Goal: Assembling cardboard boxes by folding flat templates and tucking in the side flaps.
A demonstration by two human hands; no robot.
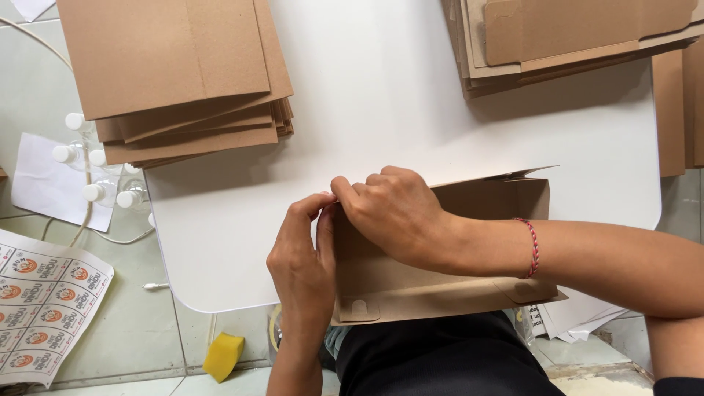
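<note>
A half-folded brown cardboard box (440,282) rests on the near edge of the white table (381,110), its walls standing up. My left hand (302,268) pinches the box's left end from outside, thumb and fingers pressed to the flap. My right hand (392,209), with a red braided band at the wrist, reaches across and grips the same upper left corner from inside. Both hands meet at that corner.
A stack of flat brown cardboard blanks (183,73) lies at the table's far left, another stack (572,40) at the far right. On the floor to the left are clear bottles with white caps (95,176), a sticker sheet (40,308) and a yellow sponge (224,356).
</note>
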